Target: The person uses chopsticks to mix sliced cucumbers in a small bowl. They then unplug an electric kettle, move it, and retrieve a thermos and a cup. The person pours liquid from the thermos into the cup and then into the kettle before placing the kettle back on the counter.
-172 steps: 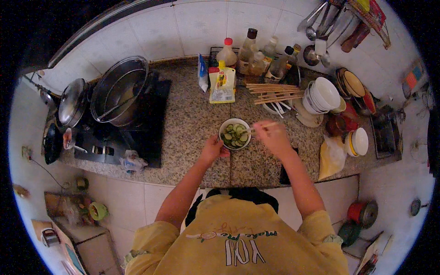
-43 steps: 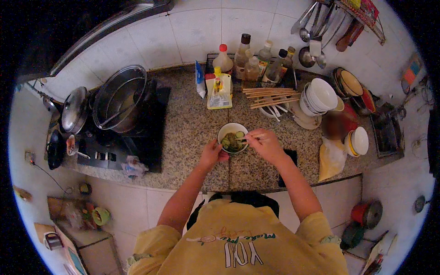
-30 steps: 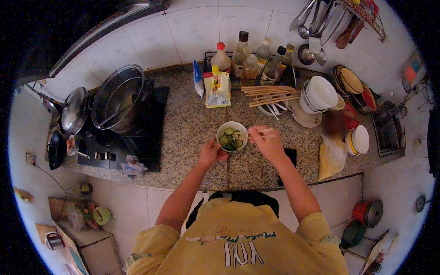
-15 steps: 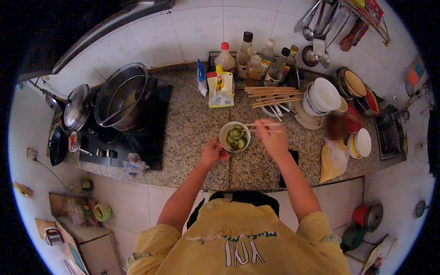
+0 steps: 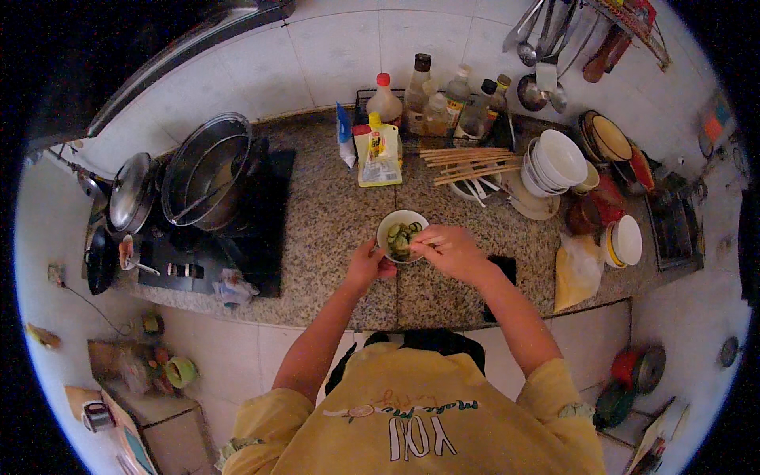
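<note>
- A small white bowl [image 5: 401, 234] of green cucumber slices [image 5: 402, 240] sits on the speckled granite counter [image 5: 324, 226], a little above the middle of the frame.
- The left hand [image 5: 367, 264] is at the bowl's lower left edge, fingers curled against its outer wall, steadying it.
- The right hand [image 5: 449, 250] is just right of the bowl, fingers closed around a pair of pale chopsticks [image 5: 424, 240] whose tips reach leftward over the rim into the slices.
- Above the bowl, toward the tiled wall, a yellow sauce pouch [image 5: 379, 155] lies flat beside a narrow blue-and-white packet [image 5: 343, 145].
- Behind these, a row of bottles [image 5: 431, 101] stands in a wire rack at the top centre.
- A bundle of spare chopsticks [image 5: 465, 161] lies across the counter to the upper right of the bowl, next to a stack of white bowls [image 5: 559, 161].
- At the left of the frame a black stove [image 5: 257, 237] carries a large steel pot [image 5: 207, 171]; a smaller pan with a lid [image 5: 130, 191] is further left.
- A yellow plastic bag [image 5: 575, 271] lies at the right edge of the counter, with a dark flat object [image 5: 502, 269] between it and the right forearm.
- Ladles and spoons [image 5: 541, 55] hang on the wall at the upper right.
</note>
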A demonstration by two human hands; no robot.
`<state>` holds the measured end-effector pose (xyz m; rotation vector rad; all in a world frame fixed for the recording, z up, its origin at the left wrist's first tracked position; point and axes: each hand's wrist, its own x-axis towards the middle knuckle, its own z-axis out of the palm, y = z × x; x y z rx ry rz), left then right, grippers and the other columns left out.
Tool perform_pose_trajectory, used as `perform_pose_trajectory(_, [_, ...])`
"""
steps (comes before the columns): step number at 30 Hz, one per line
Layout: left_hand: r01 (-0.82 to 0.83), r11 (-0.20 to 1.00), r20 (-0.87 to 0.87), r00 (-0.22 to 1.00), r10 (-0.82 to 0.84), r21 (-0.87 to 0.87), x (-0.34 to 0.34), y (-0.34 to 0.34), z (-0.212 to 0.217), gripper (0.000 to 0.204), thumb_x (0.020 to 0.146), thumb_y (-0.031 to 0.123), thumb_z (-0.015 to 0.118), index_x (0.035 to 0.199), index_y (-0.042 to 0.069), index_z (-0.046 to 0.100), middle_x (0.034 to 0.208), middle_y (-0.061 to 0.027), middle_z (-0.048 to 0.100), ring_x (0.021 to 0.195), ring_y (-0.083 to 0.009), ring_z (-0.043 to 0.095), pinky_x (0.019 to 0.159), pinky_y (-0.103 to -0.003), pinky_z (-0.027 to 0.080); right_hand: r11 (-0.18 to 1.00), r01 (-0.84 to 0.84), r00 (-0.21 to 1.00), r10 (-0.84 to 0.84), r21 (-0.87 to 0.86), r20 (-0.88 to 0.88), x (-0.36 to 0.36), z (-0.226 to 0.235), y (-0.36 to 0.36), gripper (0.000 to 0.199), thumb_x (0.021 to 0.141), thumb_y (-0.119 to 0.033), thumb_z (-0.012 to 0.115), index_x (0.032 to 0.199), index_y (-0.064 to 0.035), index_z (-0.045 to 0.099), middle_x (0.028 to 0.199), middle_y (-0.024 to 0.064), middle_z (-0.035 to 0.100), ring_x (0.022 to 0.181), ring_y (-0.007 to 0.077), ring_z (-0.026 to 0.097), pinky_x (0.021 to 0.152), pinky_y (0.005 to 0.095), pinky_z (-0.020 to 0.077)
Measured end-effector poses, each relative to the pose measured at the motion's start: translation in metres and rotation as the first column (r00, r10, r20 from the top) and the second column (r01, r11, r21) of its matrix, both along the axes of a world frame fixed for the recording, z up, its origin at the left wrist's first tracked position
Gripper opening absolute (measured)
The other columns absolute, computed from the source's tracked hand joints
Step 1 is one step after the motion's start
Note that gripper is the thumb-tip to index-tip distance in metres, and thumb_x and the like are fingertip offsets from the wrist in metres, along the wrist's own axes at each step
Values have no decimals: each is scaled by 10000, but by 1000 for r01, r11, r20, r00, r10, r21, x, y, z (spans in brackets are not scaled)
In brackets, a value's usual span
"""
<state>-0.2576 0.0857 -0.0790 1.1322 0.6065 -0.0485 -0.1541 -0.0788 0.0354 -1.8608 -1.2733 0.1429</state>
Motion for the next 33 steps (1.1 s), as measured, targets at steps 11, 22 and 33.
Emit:
perform_pose_trajectory(11, [3, 1000, 37, 999, -4, 20, 0, 0, -4, 393, 869, 78, 378, 1246, 12, 289, 735, -123, 559, 604, -193, 586, 552, -327, 530, 914, 405, 906, -405, -28, -123, 20, -24, -3, 209, 801, -174, 548, 821, 28, 599, 637, 87, 596, 528, 109, 566, 471, 242, 451])
perform_pose_trajectory(22, [37, 999, 1, 999, -37, -2, 1, 3, -1, 400, 868, 70, 378, 1248, 6, 272, 738, -122, 562, 611, -194, 587, 550, -330, 529, 996, 90, 968, -91, -14, -234, 4, -19, 13, 200, 801, -172, 545, 817, 23, 592, 651, 82, 593, 527, 119, 564, 488, 248, 450])
perform_pose_trajectory(33, [31, 999, 38, 999, -30, -11, 2, 2, -7, 367, 871, 81, 381, 1226, 19, 309, 744, -116, 564, 608, -186, 591, 552, -324, 529, 945, 323, 932, -327, -48, -158, 23, -18, 9, 237, 794, -231, 531, 795, -7, 607, 706, 138, 608, 654, 254, 599, 597, 341, 475])
